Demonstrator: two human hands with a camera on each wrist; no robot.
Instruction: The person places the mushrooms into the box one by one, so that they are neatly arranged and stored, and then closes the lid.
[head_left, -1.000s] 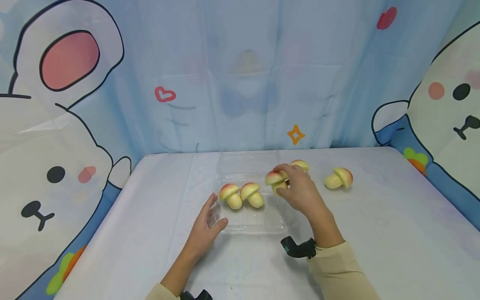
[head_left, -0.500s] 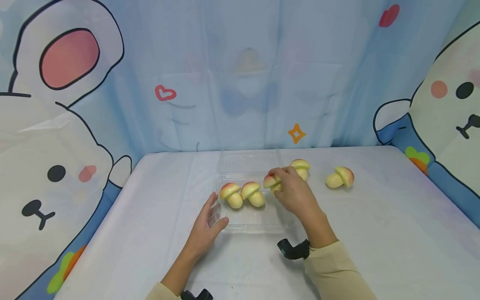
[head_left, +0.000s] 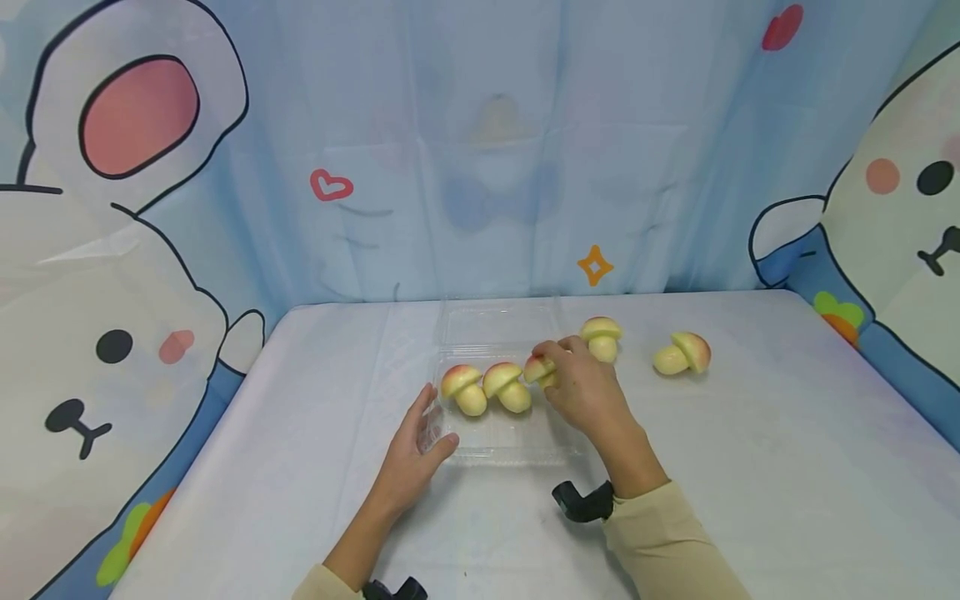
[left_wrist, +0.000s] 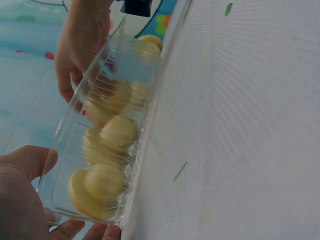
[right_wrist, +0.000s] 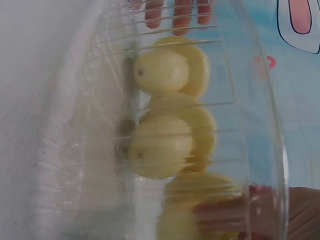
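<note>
A clear plastic box [head_left: 517,442] holds two yellow toy mushrooms, the left one [head_left: 465,390] and the right one [head_left: 507,387], their caps blushed red. My left hand [head_left: 408,462] lies at the box's left near corner, its fingers fairly straight along the end wall and thumb [left_wrist: 42,159] at the near rim. Inside the box's right half, my right hand [head_left: 585,396] pinches a third toy mushroom [head_left: 537,370] by the cap, close beside the other two. Its stem is partly behind my fingers.
The box's clear lid [head_left: 498,323] lies folded back toward the curtain [head_left: 495,208]. On the white tablecloth [head_left: 750,467], one toy mushroom [head_left: 602,337] stands past my right hand and another [head_left: 681,354] lies farther right.
My right hand has moved left and slightly down with the pinched toy mushroom, closer to the two in the box. The left hand stays at the box's corner.
</note>
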